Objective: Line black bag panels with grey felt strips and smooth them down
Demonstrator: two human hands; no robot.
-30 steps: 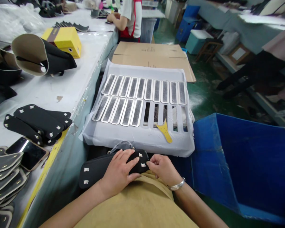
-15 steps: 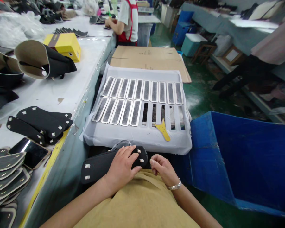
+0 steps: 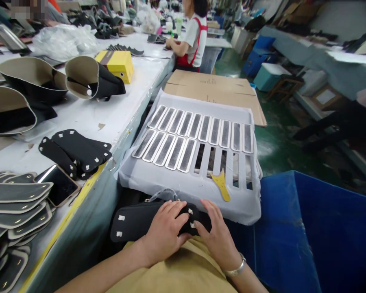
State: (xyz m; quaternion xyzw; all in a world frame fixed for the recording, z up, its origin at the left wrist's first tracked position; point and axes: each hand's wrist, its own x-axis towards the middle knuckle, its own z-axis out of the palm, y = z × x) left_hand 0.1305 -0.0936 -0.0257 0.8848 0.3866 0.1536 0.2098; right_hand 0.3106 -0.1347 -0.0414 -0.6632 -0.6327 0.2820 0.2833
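1. In the head view, our left hand [image 3: 167, 228], half open with bent fingers, lies over the black panel [image 3: 136, 224]; its grip we cannot tell. Most of the panel extends toward nine o'clock.
2. Our right hand [image 3: 215, 236] has thumb and fingers apart; from it, the panel lies toward nine o'clock.

Table [image 3: 131, 103], left: white top, with a yellow strip [image 3: 90, 184] along the near part of its right edge. On it, near to far: stacked grey pieces [image 3: 16, 203], a phone [image 3: 61, 189], overlapping black pieces [image 3: 76, 148] with white tabs, open black tubes [image 3: 112, 83], a yellow box [image 3: 117, 63]. Cloth-covered board [image 3: 167, 181], right of the table: pale-edged strips [image 3: 195, 126], ten far, five near; near right, a yellow forked piece [image 3: 221, 185].
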